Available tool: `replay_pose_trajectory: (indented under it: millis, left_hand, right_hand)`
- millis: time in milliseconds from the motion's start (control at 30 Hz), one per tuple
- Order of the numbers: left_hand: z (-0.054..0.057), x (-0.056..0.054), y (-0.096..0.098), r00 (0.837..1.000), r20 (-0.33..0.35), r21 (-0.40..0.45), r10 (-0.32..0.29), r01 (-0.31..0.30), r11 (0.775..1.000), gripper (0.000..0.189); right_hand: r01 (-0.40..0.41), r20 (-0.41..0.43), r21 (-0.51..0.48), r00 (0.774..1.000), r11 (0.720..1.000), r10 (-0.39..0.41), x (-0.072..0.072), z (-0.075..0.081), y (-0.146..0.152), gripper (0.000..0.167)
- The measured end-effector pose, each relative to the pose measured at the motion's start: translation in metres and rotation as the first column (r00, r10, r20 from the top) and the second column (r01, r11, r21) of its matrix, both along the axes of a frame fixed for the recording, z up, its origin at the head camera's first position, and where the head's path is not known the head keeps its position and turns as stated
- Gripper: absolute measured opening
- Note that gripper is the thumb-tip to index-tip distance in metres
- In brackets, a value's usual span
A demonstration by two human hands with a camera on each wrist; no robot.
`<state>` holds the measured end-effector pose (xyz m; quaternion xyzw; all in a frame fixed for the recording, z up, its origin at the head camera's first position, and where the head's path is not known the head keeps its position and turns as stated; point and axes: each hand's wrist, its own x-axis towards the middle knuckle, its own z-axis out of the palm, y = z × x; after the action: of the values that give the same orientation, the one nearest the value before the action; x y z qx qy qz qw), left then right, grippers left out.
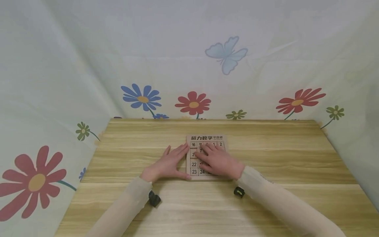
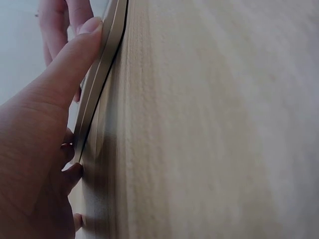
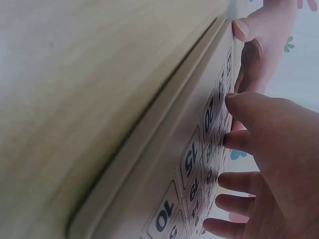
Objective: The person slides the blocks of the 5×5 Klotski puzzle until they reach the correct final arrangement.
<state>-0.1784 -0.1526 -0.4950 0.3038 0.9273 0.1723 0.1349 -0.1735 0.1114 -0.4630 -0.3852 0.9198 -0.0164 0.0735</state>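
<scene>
A person's two hands work at a number-puzzle board, which lies flat near the middle of a wood-grain surface. The step in hand looks like sliding the number tiles: the right hand lies over the board's right and middle parts, its grip wide, fingers spread with fingertips on or just over the tiles, pinching nothing. The left hand seems to steady the board; its grip is wide too, fingertips at the left edge, thumb at the near left corner. The next move probably calls for light fingertip pressure to push one tile, with the left hand bracing the frame. Counted, there is one board, two hands and two black wrist devices, one under the left wrist, one under the right. The top row shows five tiles, the third partly covered; the leftmost column shows four. The right hand hides others, so the full tile count cannot be told.
</scene>
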Motion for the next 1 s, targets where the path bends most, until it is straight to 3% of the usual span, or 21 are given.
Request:
replay_pose_trajectory:
  millis: [467, 800, 1000]
  left_hand:
    - [-0.005, -0.004, -0.003, 1.0, -0.002, -0.008, -0.001, 0.001, 1.0, 0.127]
    - [-0.001, -0.001, -0.003, 1.0, -0.011, -0.003, -0.007, 0.007, 1.0, 0.128]
    - [-0.003, -0.001, -0.002, 1.0, -0.009, -0.001, -0.012, 0.012, 1.0, 0.129]
  right_hand:
    - [-0.007, 0.03, -0.044, 1.0, 0.999, 0.008, 0.01, -0.001, 0.003, 0.058]
    - [0.051, -0.073, -0.077, 0.996, 0.996, -0.057, -0.011, 0.0, -0.003, 0.059]
    - [0.091, -0.05, -0.041, 0.994, 0.995, -0.093, -0.021, -0.002, -0.007, 0.061]
